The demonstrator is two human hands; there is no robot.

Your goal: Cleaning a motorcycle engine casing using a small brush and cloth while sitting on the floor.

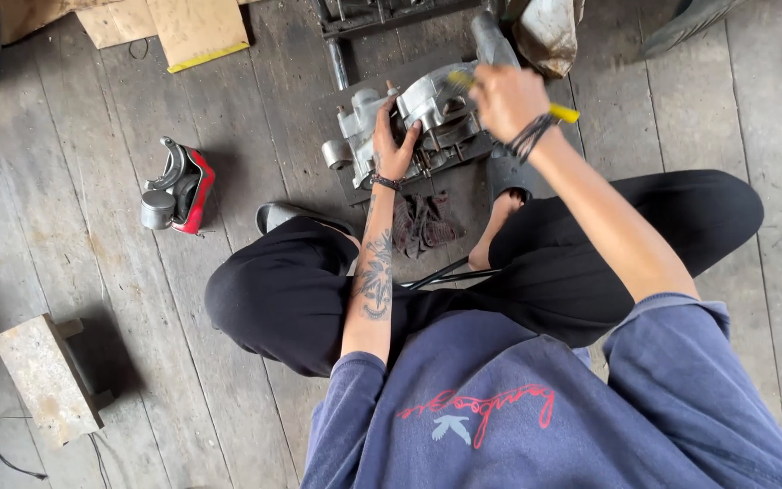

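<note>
Left hand (394,145) lies spread, fingers splayed, flat on the grey metal engine casing (427,122), gripping nothing, just pressing on it. Right hand (506,98) is clenched around a yellow-handled tool (561,112); the working end is hidden behind the fist, so what kind of tool it is cannot be told. The casing sits on the wooden plank floor (255,127) between the person's knees, on a dark plate, with its far side covered by the right hand. Just beside it, toward the person, lies a dark crumpled rag (425,224), partly hidden by the left forearm. Well off to the left on the floor rests a red and silver metal part (180,188); near the bottom left, a worn wooden block (45,376). Cardboard (196,30) lies cut off at the top edge.
</note>
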